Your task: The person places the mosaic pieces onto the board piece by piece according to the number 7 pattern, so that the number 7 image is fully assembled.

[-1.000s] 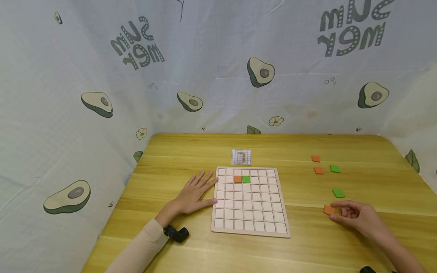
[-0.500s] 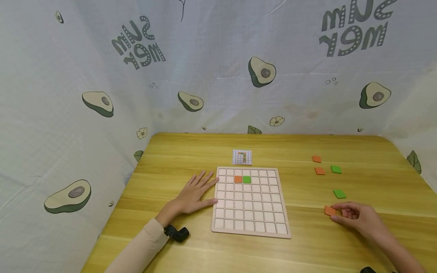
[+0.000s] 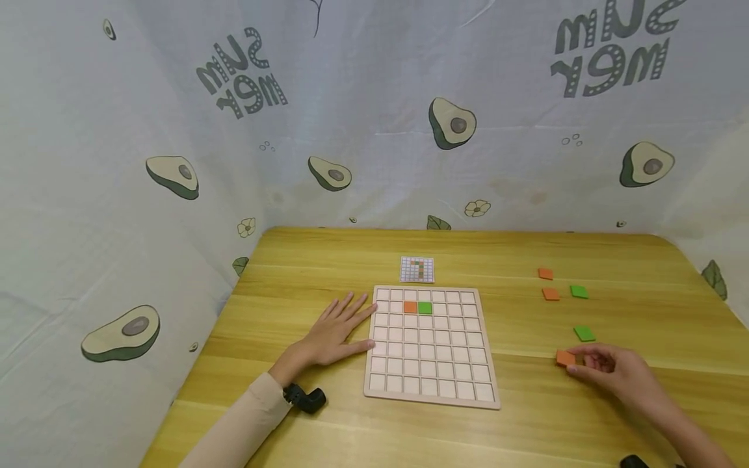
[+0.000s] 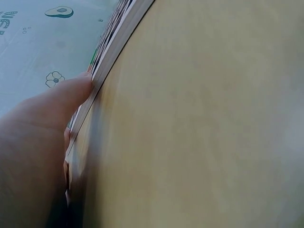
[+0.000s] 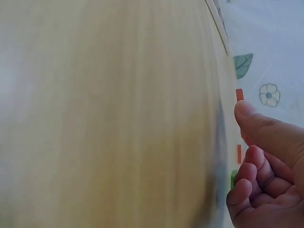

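Orange tile [image 3: 564, 358] juts toward board [image 3: 427, 351]

My right hand [image 3: 617, 372] hides part of the orange tile [image 3: 564, 358] it pinches. Behind my grip, a black device [image 3: 633, 461] is cut by the head view's lower edge. The card [image 3: 417, 269] (beyond my grip, well leftward) is too small to read exactly.

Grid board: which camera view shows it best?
The head view: it shows nearly the whole face of the grid board, with an orange tile and a green tile in its cells. The left wrist view catches it almost edge-on, at the left hand; the right wrist view, only what looks like its rim, top right.
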The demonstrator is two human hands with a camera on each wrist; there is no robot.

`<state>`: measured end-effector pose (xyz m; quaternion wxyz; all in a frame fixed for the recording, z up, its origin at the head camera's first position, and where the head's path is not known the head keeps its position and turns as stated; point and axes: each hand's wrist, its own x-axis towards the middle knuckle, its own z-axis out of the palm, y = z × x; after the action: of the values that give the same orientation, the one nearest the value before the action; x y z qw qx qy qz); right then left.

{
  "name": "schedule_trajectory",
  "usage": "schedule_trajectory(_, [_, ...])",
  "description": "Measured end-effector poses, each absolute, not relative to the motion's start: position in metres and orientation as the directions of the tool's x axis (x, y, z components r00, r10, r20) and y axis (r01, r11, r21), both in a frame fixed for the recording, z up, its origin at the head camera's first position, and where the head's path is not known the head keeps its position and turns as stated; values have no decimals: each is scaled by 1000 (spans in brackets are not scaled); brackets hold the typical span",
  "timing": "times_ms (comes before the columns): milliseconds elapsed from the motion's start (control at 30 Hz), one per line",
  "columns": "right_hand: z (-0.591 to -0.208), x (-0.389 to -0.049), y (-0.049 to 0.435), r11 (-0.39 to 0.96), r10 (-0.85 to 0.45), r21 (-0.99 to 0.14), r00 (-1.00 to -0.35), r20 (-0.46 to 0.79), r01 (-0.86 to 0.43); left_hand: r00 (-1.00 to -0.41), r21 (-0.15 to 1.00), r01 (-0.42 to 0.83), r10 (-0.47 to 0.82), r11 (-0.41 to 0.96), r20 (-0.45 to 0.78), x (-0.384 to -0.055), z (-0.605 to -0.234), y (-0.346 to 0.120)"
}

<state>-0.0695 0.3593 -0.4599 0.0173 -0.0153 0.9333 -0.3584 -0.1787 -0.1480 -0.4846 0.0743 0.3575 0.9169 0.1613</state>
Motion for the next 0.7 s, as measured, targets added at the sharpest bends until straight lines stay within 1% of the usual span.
schedule_trajectory(167, [-451,-76,352,736,-42,-676,-997,-61,10,-734,345,632,678,694,-20,-179,-485,-148])
schedule_trajectory(400, [-446,-88,337,731,-80,-678,-996,26,-76,-735,344,629,677,697,-29,-178,-488,-148])
schedule_trajectory(700, [-440,-109,315,708,-122,-694,-990,64,-132,-740,341,625,672,702,-27,-180,-487,-148])
